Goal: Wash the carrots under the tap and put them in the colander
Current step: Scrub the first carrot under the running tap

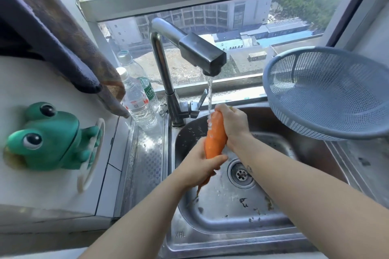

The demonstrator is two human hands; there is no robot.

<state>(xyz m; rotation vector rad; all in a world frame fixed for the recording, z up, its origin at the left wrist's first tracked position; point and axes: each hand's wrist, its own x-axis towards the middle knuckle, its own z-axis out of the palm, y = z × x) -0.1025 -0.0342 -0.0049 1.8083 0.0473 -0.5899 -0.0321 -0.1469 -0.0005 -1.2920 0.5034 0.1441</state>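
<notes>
An orange carrot (215, 136) is held upright over the steel sink (212, 235), right under the water running from the tap (202, 54). My left hand (200, 166) grips its lower, thin end. My right hand (231, 121) wraps its thick top end from the right. A blue-grey plastic colander (328, 92) sits tilted on the sink's right rim, with nothing in it. No other carrot is in view.
Two clear water bottles (137, 101) stand left of the tap base. A green frog holder (48, 136) is fixed on the left wall, with dark cloths (63, 38) hanging above it. The drain (241, 173) and dirt specks lie in the basin. A window is behind.
</notes>
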